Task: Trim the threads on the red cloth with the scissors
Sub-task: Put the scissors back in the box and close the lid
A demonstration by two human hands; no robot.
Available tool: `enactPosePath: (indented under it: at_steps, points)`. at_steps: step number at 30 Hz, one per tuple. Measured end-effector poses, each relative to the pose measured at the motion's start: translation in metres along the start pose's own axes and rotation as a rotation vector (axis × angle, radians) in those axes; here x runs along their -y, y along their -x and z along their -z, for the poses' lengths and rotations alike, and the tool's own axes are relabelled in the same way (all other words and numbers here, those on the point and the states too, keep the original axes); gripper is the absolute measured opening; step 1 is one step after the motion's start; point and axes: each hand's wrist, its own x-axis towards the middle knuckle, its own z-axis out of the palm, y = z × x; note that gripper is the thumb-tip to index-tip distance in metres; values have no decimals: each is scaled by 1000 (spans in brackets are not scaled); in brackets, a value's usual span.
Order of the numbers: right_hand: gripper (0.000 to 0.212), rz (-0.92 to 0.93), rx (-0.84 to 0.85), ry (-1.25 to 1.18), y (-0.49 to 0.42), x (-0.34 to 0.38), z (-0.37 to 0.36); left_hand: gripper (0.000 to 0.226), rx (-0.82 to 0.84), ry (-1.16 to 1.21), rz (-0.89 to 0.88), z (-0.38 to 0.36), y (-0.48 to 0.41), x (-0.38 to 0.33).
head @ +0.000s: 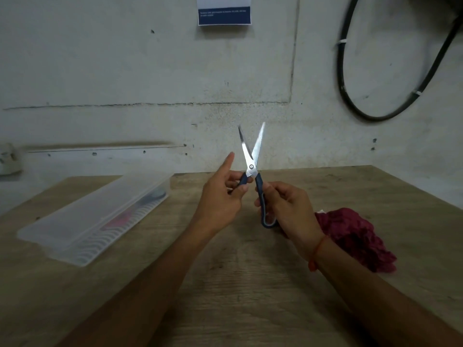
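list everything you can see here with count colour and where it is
scissors: 1, silver blades, dark blue handles, held up over the table between both hands, blades open and pointing up
red cloth: 1, dark red, crumpled on the table's right side
plastic box: 1, translucent white, on the table's left side; blurred reddish and dark things inside
table: 1, light brown wood, under everything
notice: 1, white and blue, on the wall at top
cable: 1, black with white ties, looped on the wall, upper right
wrist thread: 1, orange-red, round the right wrist
left hand: 1, pinches one scissor handle, index finger straight
right hand: 1, grips the other handle
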Motion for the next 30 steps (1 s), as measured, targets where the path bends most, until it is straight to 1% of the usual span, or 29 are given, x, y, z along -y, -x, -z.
enactPosePath:
  at_steps: [2, 4, 6, 8, 10, 12, 14, 15, 16, 17, 18, 19, 20, 22, 24, 25, 27, 28, 29, 30]
  points:
    - [23, -23, -74, -50, -2, -7, 0, 69, -17, 154, 104, -3, 4, -6]
    - [20, -16, -116, -20, -3, -13, -2, 56, -20, 253, 161, -13, 9, -12]
    - [18, -12, -131, 26, -2, -16, -5, 49, -22, 322, 186, -24, 15, -15]
    - [18, -18, -151, 47, -2, -17, -7, 49, -15, 356, 193, -32, 18, -15]
    - [20, -44, -132, 74, -3, -17, -8, 50, -11, 371, 200, -34, 19, -16]
    - [29, -106, -72, 56, -5, -19, -10, 46, 13, 405, 233, -34, 21, -18]
    - [54, -155, 7, -49, -6, -17, -14, 36, 51, 502, 295, -30, 19, -21]
    - [61, -175, 30, -99, -5, -15, -15, 31, 71, 559, 320, -28, 18, -23]
    - [60, -198, 36, -130, -5, -12, -16, 27, 84, 591, 339, -25, 15, -25]
    - [54, -232, 24, -163, -5, -11, -17, 26, 101, 561, 337, -20, 14, -27]
    - [46, -267, 3, -187, -4, -10, -16, 25, 133, 457, 311, -15, 11, -30]
    - [43, -301, -6, -208, -4, -9, -16, 25, 151, 298, 267, -8, 10, -33]
    - [43, -332, 5, -212, -2, -9, -16, 24, 144, 131, 209, 1, 9, -34]
    - [42, -366, 38, -201, 0, -11, -16, 25, 62, -173, 95, 25, 3, -33]
    - [35, -370, 74, -199, 2, -13, -16, 35, 18, -533, 57, 58, -6, -26]
    - [33, -373, 107, -203, 3, -11, -18, 47, 32, -750, 106, 81, -11, -21]
    - [30, -360, 145, -186, 6, -8, -17, 77, 105, -1109, 305, 124, -19, -9]
    - [28, -353, 155, -168, 7, -7, -17, 92, 169, -1205, 436, 147, -21, -2]
    - [27, -348, 161, -146, 9, -5, -16, 104, 240, -1242, 555, 166, -19, 4]
    - [26, -342, 167, -129, 9, -4, -16, 114, 315, -1236, 638, 181, -17, 12]
